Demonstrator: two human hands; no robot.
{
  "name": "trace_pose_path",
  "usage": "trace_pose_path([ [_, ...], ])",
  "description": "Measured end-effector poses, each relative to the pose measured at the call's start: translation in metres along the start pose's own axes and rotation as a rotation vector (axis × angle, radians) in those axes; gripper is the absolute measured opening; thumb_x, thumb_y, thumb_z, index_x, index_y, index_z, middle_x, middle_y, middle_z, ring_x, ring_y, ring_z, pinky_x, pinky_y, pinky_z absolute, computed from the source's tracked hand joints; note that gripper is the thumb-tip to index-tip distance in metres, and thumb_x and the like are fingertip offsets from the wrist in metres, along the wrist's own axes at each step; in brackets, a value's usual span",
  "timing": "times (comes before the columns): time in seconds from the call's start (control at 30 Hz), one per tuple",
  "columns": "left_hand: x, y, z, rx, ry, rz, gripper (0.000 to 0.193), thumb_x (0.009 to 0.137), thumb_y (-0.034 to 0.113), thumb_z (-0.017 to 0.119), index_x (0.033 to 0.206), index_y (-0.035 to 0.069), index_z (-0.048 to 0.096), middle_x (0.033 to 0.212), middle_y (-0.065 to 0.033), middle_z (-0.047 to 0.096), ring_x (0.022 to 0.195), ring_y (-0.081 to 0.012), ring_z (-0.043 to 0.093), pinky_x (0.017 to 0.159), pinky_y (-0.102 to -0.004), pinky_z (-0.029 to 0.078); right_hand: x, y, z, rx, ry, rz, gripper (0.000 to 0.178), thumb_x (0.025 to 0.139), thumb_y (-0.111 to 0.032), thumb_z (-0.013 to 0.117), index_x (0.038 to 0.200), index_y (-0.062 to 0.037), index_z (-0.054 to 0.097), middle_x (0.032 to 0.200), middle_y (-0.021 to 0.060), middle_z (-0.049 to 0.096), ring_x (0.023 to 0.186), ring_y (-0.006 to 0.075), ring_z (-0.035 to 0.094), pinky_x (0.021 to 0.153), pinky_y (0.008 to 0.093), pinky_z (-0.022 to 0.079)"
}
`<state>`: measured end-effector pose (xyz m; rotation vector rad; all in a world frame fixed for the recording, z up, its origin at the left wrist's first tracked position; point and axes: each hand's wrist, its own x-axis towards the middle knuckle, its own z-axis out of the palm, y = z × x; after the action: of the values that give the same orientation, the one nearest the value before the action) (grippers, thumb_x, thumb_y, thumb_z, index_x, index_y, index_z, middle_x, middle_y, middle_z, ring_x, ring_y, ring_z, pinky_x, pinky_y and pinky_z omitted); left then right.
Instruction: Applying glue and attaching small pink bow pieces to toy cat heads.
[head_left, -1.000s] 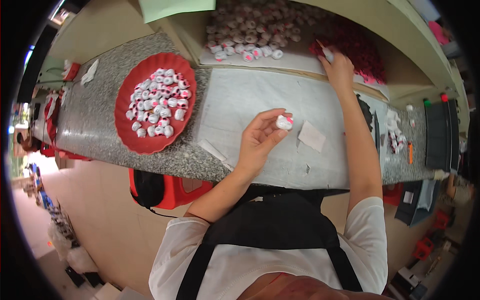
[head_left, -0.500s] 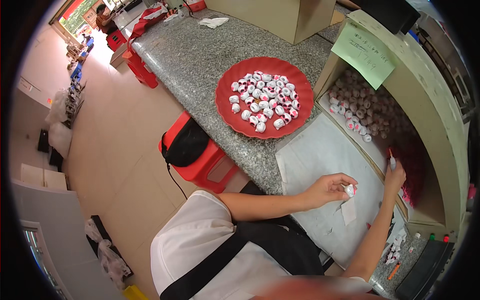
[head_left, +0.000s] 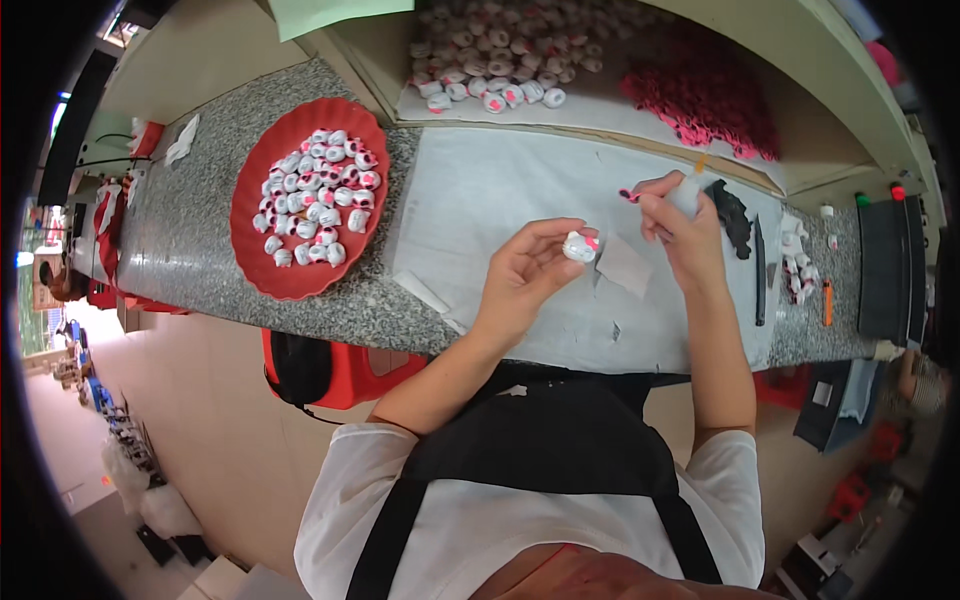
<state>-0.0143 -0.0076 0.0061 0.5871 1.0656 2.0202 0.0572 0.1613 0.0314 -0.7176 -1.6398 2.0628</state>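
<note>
My left hand (head_left: 522, 278) is closed around a small white toy head (head_left: 578, 247) with a pink patch, held above the paper-covered work surface (head_left: 480, 190). To its right, my right hand (head_left: 685, 235) grips a translucent squeeze bottle (head_left: 687, 194) with a yellowish tip pointing away from me. The same hand pinches a tiny pink-and-black piece (head_left: 628, 195) between thumb and forefinger. A pale paper scrap (head_left: 624, 266) lies between my hands. Beyond them, an open bin holds a heap of white toy heads (head_left: 500, 60) and a pile of pink-and-black pieces (head_left: 700, 105).
A red scalloped plate (head_left: 252, 215) with many white heads stands on the granite counter (head_left: 190, 230) at left. Right of my right hand lie a black crumpled scrap (head_left: 732, 218), a dark slim tool (head_left: 759, 270) and an orange pen-like stick (head_left: 827, 302). A red stool (head_left: 360, 375) is below.
My right hand has come back from the bin's pink pile and now pinches a pink-and-black piece along with the bottle. My left hand still holds the toy head. The view has turned to the right.
</note>
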Motion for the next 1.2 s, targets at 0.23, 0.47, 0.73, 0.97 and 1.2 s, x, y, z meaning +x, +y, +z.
trace_pose_path([
  [0.23, -0.005, -0.008, 0.007, 0.005, -0.074, 0.023, 0.034, 0.072, -0.005, 0.052, 0.104, -0.002, 0.042, 0.105, -0.0123, 0.048, 0.101, -0.0183, 0.045, 0.085, -0.0282, 0.036, -0.044, 0.007, 0.022, -0.076, 0.007, -0.068, 0.008, 0.070, 0.002, 0.052, 0.078, 0.0002, 0.051, 0.073, 0.0044, 0.052, 0.056, 0.0070, 0.046, 0.048, 0.0183, 0.036],
  [0.47, -0.006, -0.011, 0.009, 0.127, -0.086, 0.080, 0.036, 0.072, -0.004, 0.053, 0.105, -0.002, 0.041, 0.104, -0.0166, 0.049, 0.099, -0.0195, 0.047, 0.083, -0.0273, 0.038, -0.057, 0.014, 0.010, -0.181, 0.005, -0.145, 0.017, 0.070, 0.002, 0.052, 0.087, 0.0014, 0.048, 0.072, 0.0071, 0.055, 0.056, 0.0080, 0.047, 0.050, 0.0196, 0.039],
  [0.73, -0.004, -0.013, 0.011, 0.318, -0.025, 0.175, 0.033, 0.071, -0.008, 0.052, 0.103, -0.003, 0.043, 0.103, -0.0170, 0.049, 0.095, -0.0193, 0.049, 0.079, -0.0262, 0.040, -0.071, 0.017, 0.009, 0.157, 0.002, -0.159, 0.011, 0.066, 0.006, 0.054, 0.075, 0.0012, 0.050, 0.074, 0.0130, 0.054, 0.057, 0.0149, 0.050, 0.050, 0.0244, 0.041],
  [0.97, -0.003, -0.018, 0.011, 0.451, -0.022, 0.269, 0.030, 0.068, -0.006, 0.054, 0.098, 0.000, 0.052, 0.098, -0.0111, 0.053, 0.090, -0.0173, 0.051, 0.074, -0.0260, 0.043, -0.075, 0.020, 0.017, 0.162, -0.019, -0.087, 0.008, 0.066, 0.007, 0.055, 0.072, 0.0031, 0.051, 0.074, 0.0114, 0.053, 0.059, 0.0143, 0.051, 0.051, 0.0237, 0.042],
  [1.2, -0.003, -0.017, 0.008, 0.639, -0.061, 0.359, 0.030, 0.067, -0.006, 0.056, 0.096, -0.001, 0.052, 0.097, -0.0135, 0.054, 0.089, -0.0193, 0.051, 0.072, -0.0259, 0.042, -0.071, 0.024, 0.016, 0.080, -0.011, -0.088, 0.008, 0.067, 0.006, 0.056, 0.073, 0.0031, 0.051, 0.074, 0.0102, 0.054, 0.059, 0.0127, 0.051, 0.051, 0.0225, 0.042],
])
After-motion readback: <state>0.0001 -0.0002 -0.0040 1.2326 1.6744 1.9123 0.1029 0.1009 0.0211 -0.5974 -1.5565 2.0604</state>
